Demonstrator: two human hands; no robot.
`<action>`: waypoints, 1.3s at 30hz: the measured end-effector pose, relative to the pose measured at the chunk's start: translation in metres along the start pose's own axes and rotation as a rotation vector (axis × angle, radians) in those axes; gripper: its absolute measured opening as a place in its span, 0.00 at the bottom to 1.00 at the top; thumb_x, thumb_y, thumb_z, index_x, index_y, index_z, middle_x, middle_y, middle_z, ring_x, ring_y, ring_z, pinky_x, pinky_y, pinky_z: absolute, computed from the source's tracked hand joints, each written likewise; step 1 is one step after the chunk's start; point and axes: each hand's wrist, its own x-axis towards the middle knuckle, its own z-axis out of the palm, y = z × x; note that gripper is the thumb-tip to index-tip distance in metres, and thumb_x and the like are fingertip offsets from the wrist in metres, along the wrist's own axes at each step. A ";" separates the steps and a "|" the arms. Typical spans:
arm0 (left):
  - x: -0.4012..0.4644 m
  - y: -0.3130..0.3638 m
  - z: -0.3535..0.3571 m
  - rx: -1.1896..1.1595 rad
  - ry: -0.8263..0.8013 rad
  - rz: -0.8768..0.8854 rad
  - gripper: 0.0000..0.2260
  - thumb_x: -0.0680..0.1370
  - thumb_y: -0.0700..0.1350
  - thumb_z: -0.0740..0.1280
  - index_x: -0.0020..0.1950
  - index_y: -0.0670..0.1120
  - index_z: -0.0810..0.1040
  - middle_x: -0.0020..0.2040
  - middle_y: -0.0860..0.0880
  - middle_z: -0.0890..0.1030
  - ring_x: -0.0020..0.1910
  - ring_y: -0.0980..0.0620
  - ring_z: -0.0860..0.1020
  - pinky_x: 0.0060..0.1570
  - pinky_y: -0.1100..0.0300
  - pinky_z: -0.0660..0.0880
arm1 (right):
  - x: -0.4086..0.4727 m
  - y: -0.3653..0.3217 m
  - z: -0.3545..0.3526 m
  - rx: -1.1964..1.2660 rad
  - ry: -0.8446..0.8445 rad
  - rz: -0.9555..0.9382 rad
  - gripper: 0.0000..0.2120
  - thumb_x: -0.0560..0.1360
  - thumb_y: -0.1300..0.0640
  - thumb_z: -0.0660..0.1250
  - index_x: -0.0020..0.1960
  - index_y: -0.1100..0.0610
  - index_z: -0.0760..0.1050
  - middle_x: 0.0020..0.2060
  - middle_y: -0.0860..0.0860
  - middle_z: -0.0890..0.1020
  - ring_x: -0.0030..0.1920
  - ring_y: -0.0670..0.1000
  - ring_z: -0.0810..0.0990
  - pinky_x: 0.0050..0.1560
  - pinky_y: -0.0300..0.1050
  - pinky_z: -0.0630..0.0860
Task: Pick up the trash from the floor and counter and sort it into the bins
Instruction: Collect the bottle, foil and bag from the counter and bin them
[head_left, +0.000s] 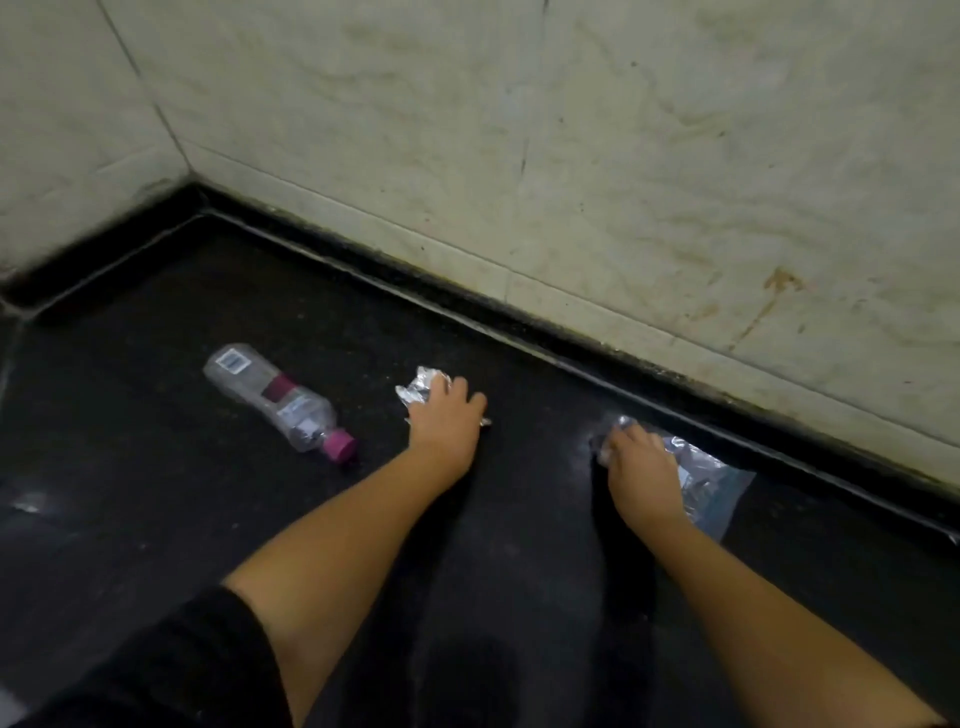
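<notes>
On the black counter (208, 519) lies a crumpled piece of silver foil (415, 392). My left hand (447, 421) rests on top of it with fingers curled over it. To the right, my right hand (641, 470) presses on a clear plastic bag (711, 478) with a blue edge, fingers bent onto its left end. A clear plastic bottle (275, 400) with a pink cap lies on its side to the left of the foil, untouched.
A stained pale tiled wall (571, 156) runs behind the counter and meets a side wall in the far-left corner. A raised black lip (519, 332) borders the counter along the wall. A small shiny scrap (28, 501) lies at the far left.
</notes>
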 end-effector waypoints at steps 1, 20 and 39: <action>-0.020 0.002 0.005 0.000 -0.001 0.022 0.15 0.79 0.41 0.60 0.66 0.46 0.68 0.68 0.43 0.66 0.69 0.40 0.63 0.55 0.44 0.73 | -0.003 -0.007 -0.004 -0.005 -0.026 -0.026 0.08 0.77 0.62 0.60 0.51 0.62 0.77 0.53 0.60 0.81 0.54 0.61 0.77 0.52 0.52 0.72; -0.233 -0.193 0.019 -0.259 0.114 -0.465 0.11 0.78 0.42 0.59 0.60 0.46 0.71 0.60 0.47 0.72 0.62 0.44 0.68 0.50 0.50 0.76 | -0.037 -0.284 0.007 -0.043 -0.348 -0.252 0.37 0.76 0.37 0.57 0.76 0.56 0.50 0.69 0.61 0.68 0.64 0.61 0.74 0.56 0.53 0.73; -0.399 -0.205 -0.012 -0.264 0.313 -0.669 0.13 0.78 0.41 0.59 0.62 0.44 0.71 0.60 0.44 0.72 0.62 0.42 0.67 0.52 0.48 0.74 | -0.187 -0.311 -0.062 0.007 -0.151 -0.518 0.18 0.80 0.46 0.56 0.60 0.59 0.69 0.58 0.58 0.77 0.57 0.61 0.79 0.51 0.53 0.74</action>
